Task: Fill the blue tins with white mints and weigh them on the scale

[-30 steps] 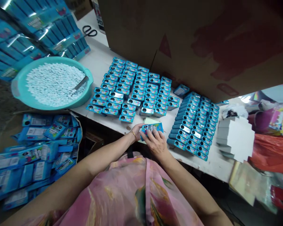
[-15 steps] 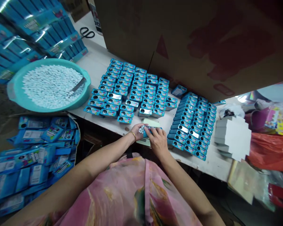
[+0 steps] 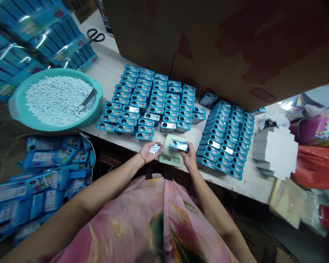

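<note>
My left hand (image 3: 150,152) is cupped palm up, and a small heap of white pellets (image 3: 154,149) lies in it. In my right hand (image 3: 189,155) is a small blue box (image 3: 178,145) with a shiny top and a round dark hole, gripped at its right end. The box is over a pale green scale (image 3: 171,157); whether it rests on it I cannot tell. Behind both hands stand rows of similar blue boxes (image 3: 144,136), mostly with round holes in their tops. More rows of blue boxes (image 3: 208,163) stand right of my right hand.
A turquoise basin (image 3: 99,98) of white pellets, with a metal scoop (image 3: 88,98), is at the left. Below it, a carton holds flattened blue boxes (image 3: 53,179). A large cardboard box (image 3: 208,44) walls off the back. White card pieces (image 3: 279,153) and scissors (image 3: 95,35) lie on the table.
My hands have moved apart. My right hand has carried the blue box away from my left palm to over the scale, its shiny top now showing. Pellets remain in my left palm.
</note>
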Tool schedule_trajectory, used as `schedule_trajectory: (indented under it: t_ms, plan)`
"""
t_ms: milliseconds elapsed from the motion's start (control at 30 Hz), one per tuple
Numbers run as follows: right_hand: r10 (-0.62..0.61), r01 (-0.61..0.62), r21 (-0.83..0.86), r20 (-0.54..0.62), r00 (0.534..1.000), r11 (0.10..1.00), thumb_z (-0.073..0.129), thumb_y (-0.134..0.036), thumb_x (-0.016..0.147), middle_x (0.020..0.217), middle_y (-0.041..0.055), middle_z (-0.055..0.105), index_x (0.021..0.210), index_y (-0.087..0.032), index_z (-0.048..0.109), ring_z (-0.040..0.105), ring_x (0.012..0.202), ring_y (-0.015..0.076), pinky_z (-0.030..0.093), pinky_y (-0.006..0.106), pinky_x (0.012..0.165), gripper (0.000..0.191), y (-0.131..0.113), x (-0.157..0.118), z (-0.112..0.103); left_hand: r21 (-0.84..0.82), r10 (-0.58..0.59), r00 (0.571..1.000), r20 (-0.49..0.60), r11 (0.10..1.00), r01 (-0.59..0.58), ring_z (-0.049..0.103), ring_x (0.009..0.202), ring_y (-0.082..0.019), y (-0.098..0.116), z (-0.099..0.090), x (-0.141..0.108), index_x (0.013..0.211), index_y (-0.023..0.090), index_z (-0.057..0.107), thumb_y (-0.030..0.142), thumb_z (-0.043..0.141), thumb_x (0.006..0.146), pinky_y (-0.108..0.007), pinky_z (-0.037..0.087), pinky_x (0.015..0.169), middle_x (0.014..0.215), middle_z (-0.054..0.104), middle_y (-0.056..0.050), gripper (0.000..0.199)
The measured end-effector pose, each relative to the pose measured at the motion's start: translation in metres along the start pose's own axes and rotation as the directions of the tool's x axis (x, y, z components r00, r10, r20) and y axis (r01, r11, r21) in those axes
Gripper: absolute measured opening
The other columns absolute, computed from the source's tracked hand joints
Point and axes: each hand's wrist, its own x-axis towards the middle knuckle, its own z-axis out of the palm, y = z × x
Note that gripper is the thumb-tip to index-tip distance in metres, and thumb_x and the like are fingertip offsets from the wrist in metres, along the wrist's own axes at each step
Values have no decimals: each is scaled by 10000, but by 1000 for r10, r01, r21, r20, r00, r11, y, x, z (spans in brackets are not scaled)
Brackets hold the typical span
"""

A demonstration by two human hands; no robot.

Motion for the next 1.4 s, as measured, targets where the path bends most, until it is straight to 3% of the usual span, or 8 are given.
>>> schedule_trajectory:
  t_ms: [167, 333, 367, 467, 533, 767, 1300, 1400]
  plan:
    - [-76, 82, -141, 51, 996, 987, 478, -262, 770, 1022, 73, 508, 1120, -147, 372, 518, 918, 152, 435, 307, 794, 384, 6, -9, -10, 29, -7, 1000, -10, 1000, 8, 633, 765, -215, 4, -20, -33, 806, 79, 601, 131, 468, 772, -338, 530, 686, 777, 648, -151, 147]
    - [-268, 302, -486, 141, 953, 820, 461, -224, 811, 1198, 120, 444, 1217, -166, 380, 382, 1136, 210, 335, 397, 930, 418, -48, -41, -14, 72, -78, 996, 47, 995, 75, 620, 849, -234, -4, -24, -57, 917, 64, 595, 113, 449, 780, -368, 509, 748, 868, 651, -159, 207]
    - [-294, 380, -499, 246, 924, 779, 447, -203, 821, 1169, 106, 469, 1179, -184, 428, 410, 1099, 195, 354, 371, 908, 359, -61, -45, -5, 85, -102, 993, 59, 992, 97, 621, 847, -233, -7, -24, -59, 941, 60, 590, 106, 439, 782, -366, 510, 742, 878, 651, -157, 225]
    - [-243, 592, -447, 621, 745, 671, 507, -237, 798, 1084, 96, 513, 1109, -184, 490, 470, 955, 178, 420, 304, 796, 317, -88, -49, 35, 105, -145, 987, 68, 985, 138, 638, 725, -191, -14, -29, -63, 921, 64, 589, 92, 421, 786, -305, 525, 652, 783, 659, -118, 217]
    - [-172, 617, -461, 696, 697, 638, 536, -242, 775, 1043, 97, 513, 1087, -150, 494, 466, 920, 181, 437, 287, 758, 327, -95, -46, 59, 100, -142, 989, 37, 985, 138, 632, 631, -162, -17, -34, -65, 845, 76, 592, 93, 421, 791, -269, 522, 603, 675, 645, -81, 181]
    - [-135, 647, -410, 771, 623, 643, 447, -181, 826, 984, 49, 495, 965, -167, 515, 470, 836, 163, 441, 229, 560, 155, -94, -46, 80, 91, -166, 981, -102, 980, 175, 632, 608, -171, -16, -49, -81, 764, 109, 581, 168, 397, 832, -296, 527, 607, 645, 643, -77, 204]
    - [-194, 715, -323, 820, 539, 620, 421, -213, 850, 989, 24, 536, 914, -181, 546, 482, 843, 139, 414, 211, 566, 144, -104, -44, 72, 68, -210, 967, -143, 973, 221, 615, 529, -157, -14, -49, -81, 721, 108, 577, 111, 410, 792, -265, 529, 536, 574, 617, -64, 181]
    - [-307, 697, -264, 755, 580, 667, 426, -263, 852, 1024, 26, 550, 1010, -205, 543, 488, 890, 134, 433, 219, 659, 205, -98, -46, 64, 56, -218, 970, -111, 973, 225, 612, 531, -151, -15, -44, -77, 717, 110, 577, 116, 405, 797, -266, 529, 532, 575, 616, -64, 190]
